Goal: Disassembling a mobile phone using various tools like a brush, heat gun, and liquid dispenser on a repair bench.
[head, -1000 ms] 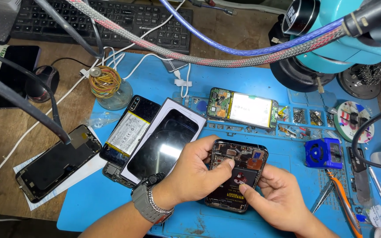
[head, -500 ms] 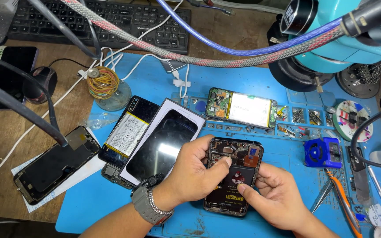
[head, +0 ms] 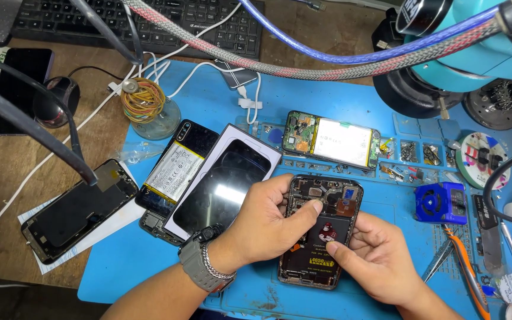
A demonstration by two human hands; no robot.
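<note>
An opened black smartphone (head: 321, 234) with its back cover off lies on the blue work mat (head: 125, 261), its battery and circuit board exposed. My left hand (head: 265, 222), with a grey watch at the wrist, grips the phone's left side and its thumb presses on the upper board. My right hand (head: 374, 258) holds the lower right side, its thumb resting on the battery. Left of the phone lie a black phone screen on a white box (head: 223, 184) and another opened phone with a yellow-labelled battery (head: 176, 169).
A third opened phone with a white battery (head: 336, 141) lies behind. A blue square tool (head: 441, 202), screw trays (head: 422, 153), tweezers and orange-handled tools (head: 466, 264) sit at right. A black phone (head: 78, 207), a jar with rubber bands (head: 146, 109), a keyboard (head: 167, 15) and microscope (head: 463, 53) surround.
The view has shifted slightly. My hands stay on the opened phone, with the left thumb pressing a little differently on its upper board.
</note>
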